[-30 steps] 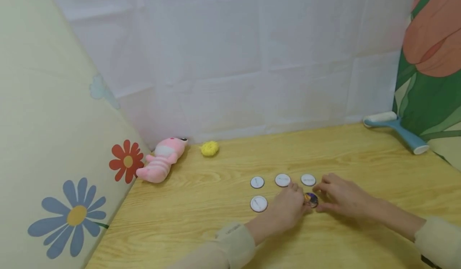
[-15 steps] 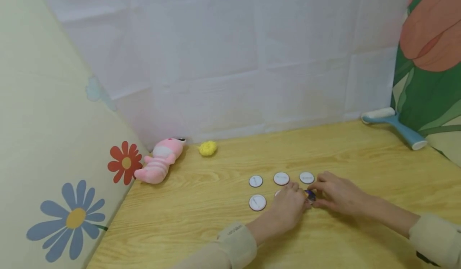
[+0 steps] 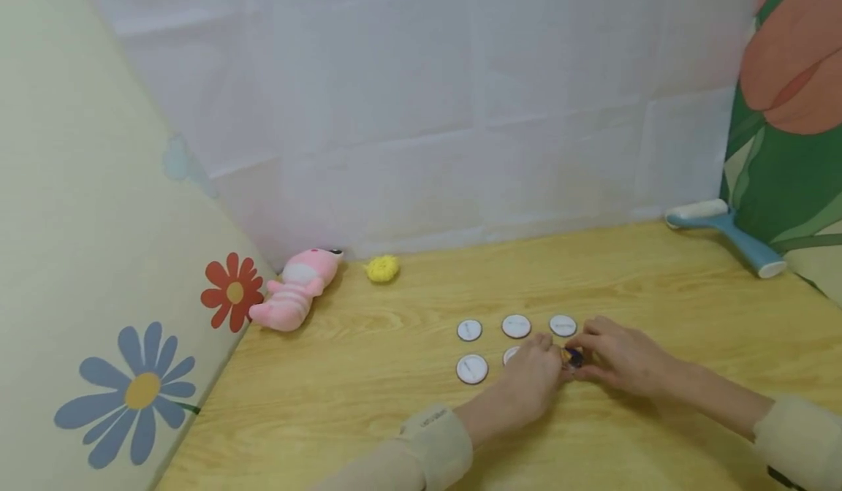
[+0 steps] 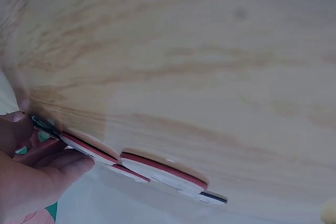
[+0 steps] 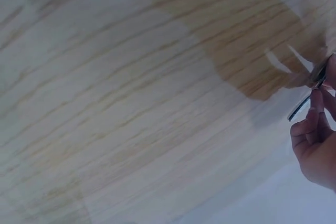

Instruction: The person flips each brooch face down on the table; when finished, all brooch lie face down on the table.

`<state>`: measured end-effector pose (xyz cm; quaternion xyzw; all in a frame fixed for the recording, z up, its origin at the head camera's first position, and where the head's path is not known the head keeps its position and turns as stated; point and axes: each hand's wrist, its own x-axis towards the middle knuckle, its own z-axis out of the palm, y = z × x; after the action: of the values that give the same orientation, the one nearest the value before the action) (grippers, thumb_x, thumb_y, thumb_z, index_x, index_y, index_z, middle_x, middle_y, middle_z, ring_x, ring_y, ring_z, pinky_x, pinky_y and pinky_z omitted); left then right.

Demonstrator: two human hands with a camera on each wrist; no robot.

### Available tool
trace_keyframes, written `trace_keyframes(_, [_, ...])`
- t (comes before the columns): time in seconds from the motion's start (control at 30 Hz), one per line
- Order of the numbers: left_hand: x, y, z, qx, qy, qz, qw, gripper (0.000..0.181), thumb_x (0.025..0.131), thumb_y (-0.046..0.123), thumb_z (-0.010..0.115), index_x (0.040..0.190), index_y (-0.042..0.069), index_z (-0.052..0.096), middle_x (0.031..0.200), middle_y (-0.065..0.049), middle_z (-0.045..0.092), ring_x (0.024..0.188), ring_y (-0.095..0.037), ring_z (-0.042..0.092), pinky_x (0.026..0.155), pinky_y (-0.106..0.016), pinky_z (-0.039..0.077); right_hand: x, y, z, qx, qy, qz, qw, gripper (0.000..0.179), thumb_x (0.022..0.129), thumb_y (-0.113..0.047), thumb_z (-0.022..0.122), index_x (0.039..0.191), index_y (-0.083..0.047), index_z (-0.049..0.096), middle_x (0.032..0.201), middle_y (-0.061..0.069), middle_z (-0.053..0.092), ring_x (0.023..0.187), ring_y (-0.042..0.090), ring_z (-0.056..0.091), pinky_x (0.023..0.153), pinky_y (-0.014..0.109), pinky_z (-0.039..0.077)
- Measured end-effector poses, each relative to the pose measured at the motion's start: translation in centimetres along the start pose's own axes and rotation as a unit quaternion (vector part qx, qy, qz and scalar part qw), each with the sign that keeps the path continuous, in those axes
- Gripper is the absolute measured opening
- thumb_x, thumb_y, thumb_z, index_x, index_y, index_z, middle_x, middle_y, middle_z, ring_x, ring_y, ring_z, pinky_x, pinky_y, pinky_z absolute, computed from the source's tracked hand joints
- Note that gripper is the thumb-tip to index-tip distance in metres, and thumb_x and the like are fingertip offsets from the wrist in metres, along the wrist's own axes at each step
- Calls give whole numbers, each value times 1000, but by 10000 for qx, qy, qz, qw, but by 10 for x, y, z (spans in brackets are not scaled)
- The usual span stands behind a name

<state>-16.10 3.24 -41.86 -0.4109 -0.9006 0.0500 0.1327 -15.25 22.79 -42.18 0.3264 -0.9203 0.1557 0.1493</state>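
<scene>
In the head view my left hand [image 3: 534, 375] and my right hand [image 3: 621, 356] meet over a small round pin badge [image 3: 574, 358] with a dark blue and orange face. Both hands pinch it by its edges, thumb and fingers on opposite sides. Part of the badge is hidden behind the fingers. Up close in the left wrist view, the left hand [image 4: 44, 169] has its fingertips at the dark-edged badge [image 4: 46, 126]. From the right wrist view, the right hand [image 5: 317, 145] appears at the right border, fingertips on the thin badge edge.
Several white-backed pin badges lie face down in two rows, among them a back-row badge [image 3: 516, 326] and a front-left badge [image 3: 472, 369]. Left hand covers part of a front badge [image 3: 510, 356]. Behind are a pink plush toy [image 3: 296, 290], yellow yarn ball [image 3: 382, 268] and lint roller [image 3: 730, 234].
The right hand has come in slightly toward the left and its fingers have closed on the badge. More of the front middle badge shows beside the left hand.
</scene>
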Motion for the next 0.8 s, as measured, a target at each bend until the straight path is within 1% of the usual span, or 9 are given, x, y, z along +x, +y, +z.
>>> trace_keyframes(0.13, [1, -1, 2, -214, 24, -124, 9997, 24, 93, 37, 65, 92, 14, 70, 84, 4, 55, 85, -10, 52, 85, -20, 46, -1, 3, 0, -41, 152, -175, 9997, 32, 81, -31, 78, 106, -12, 73, 87, -9, 55, 75, 3, 46, 55, 20, 44])
trace_keyframes(0.27, [0, -1, 2, -302, 63, -167, 9994, 23, 93, 37, 65, 90, 14, 69, 83, 4, 54, 84, -10, 52, 83, -20, 46, -2, 4, 2, -77, 466, -532, 9975, 21, 86, -25, 74, 102, -11, 76, 84, -11, 55, 73, 2, 46, 55, 19, 45])
trace_keyframes(0.37, [0, -1, 3, -303, 77, -155, 9994, 23, 94, 35, 65, 90, 13, 68, 84, 4, 55, 85, -10, 53, 84, -20, 46, -2, 4, 5, -129, 724, -664, 9951, 13, 86, -20, 73, 96, -12, 76, 82, -12, 55, 73, 2, 48, 56, 20, 47])
trace_keyframes(0.43, [0, -1, 4, -280, 82, -159, 9994, 22, 94, 34, 64, 90, 12, 67, 84, 3, 56, 85, -10, 53, 85, -20, 46, -1, 4, 6, -119, 836, -649, 9943, 9, 86, -18, 73, 92, -13, 76, 80, -13, 55, 72, 2, 48, 56, 21, 47])
trace_keyframes(0.53, [0, -1, 4, -226, 89, -177, 9995, 22, 94, 34, 65, 92, 12, 66, 85, 3, 58, 85, -10, 54, 84, -20, 47, -1, 2, 7, -19, 885, -540, 9946, 0, 84, -13, 73, 85, -13, 73, 78, -13, 54, 70, 2, 49, 56, 22, 48])
trace_keyframes(0.67, [0, -1, 3, -262, 6, -182, 9995, 25, 94, 34, 64, 96, 9, 65, 86, 2, 58, 87, -11, 54, 85, -20, 47, -1, 1, 9, 232, 835, -375, 9955, 8, 85, -8, 71, 81, -14, 69, 77, -12, 55, 70, 2, 50, 58, 24, 49])
trace_keyframes(0.73, [-1, -1, 3, -295, -45, -204, 9993, 25, 95, 33, 63, 98, 8, 65, 87, 1, 57, 88, -11, 54, 87, -21, 47, -1, 0, 10, 383, 856, -328, 9951, 10, 85, -6, 71, 81, -15, 69, 77, -13, 56, 71, 2, 52, 59, 25, 50])
trace_keyframes(0.8, [-1, 0, 3, -320, -28, -251, 9992, 26, 95, 33, 62, 98, 8, 64, 87, 1, 57, 88, -11, 54, 87, -21, 47, -1, -1, 11, 588, 926, -269, 9936, 11, 84, -4, 72, 81, -15, 70, 77, -13, 59, 71, 2, 53, 59, 25, 50])
